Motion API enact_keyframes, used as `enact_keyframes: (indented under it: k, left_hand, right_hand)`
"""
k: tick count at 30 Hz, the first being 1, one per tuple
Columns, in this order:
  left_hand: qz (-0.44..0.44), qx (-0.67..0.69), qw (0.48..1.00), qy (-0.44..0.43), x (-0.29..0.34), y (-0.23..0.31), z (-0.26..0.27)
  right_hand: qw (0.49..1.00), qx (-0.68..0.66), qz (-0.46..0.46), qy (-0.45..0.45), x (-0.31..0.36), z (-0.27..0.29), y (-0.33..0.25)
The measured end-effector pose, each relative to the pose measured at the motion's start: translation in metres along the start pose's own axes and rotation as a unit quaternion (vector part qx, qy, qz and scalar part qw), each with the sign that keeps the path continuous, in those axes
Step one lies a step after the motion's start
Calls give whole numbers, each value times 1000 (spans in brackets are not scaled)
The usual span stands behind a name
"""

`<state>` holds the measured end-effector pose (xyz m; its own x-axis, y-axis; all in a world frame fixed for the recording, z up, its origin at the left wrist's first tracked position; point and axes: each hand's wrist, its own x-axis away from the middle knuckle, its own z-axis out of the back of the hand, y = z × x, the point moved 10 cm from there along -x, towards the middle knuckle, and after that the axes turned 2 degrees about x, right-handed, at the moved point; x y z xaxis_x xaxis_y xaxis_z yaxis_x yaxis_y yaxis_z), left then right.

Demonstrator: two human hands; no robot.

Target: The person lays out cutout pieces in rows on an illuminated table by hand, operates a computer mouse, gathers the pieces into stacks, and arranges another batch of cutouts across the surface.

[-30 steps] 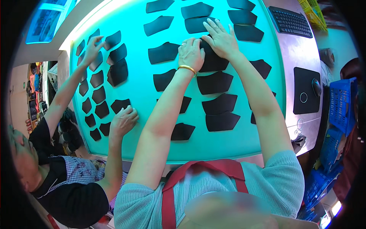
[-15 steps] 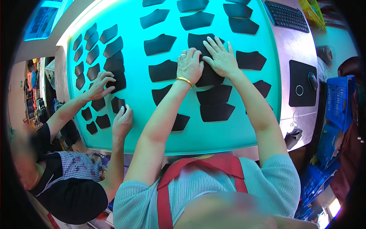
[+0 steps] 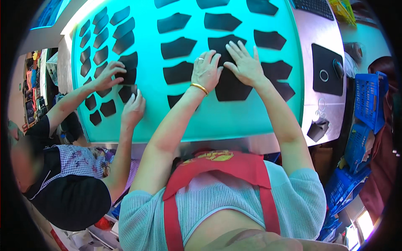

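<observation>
Dark, flat cut pieces with one pointed side lie in columns on a glowing turquoise table top. My left hand wears a ring and a gold bangle. It rests palm down, fingers slightly bent and holding nothing, at the left edge of a dark piece. Beside it my right hand lies with its fingers spread over the same column, its fingertips on another dark piece. My hands partly hide both pieces, which seem to overlap. More dark pieces lie to the left and others to the right.
At the left, a co-worker's hands touch smaller dark pieces. A metal side surface on the right bears a keyboard, a black mouse pad and a mouse. Blue plastic baskets stand beyond it.
The view has shifted, so the table and its pieces sit higher in the picture. My hands have moved toward me along the column, over nearer pieces. The co-worker's hands have shifted slightly.
</observation>
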<state>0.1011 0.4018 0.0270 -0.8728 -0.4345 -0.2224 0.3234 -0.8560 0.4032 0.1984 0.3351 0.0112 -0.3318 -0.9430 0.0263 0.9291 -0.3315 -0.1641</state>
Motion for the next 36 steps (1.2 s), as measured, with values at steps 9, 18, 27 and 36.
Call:
enact_keyframes:
  k: [9, 18, 27, 36]
  left_hand:
    - [-55, 11, 992, -114, 106, 57, 3]
    - [-87, 37, 995, 28, 43, 62, 6]
    - [-91, 100, 987, -88, 59, 67, -25]
    - [106, -31, 991, -69, 43, 32, -33]
  right_hand:
    - [997, 44, 33, -53, 145, -17, -67]
    - [996, -34, 30, -83, 144, 2, -50]
    - [998, -42, -49, 29, 183, 39, 46]
    - [998, -13, 1, -59, 222, 23, 78]
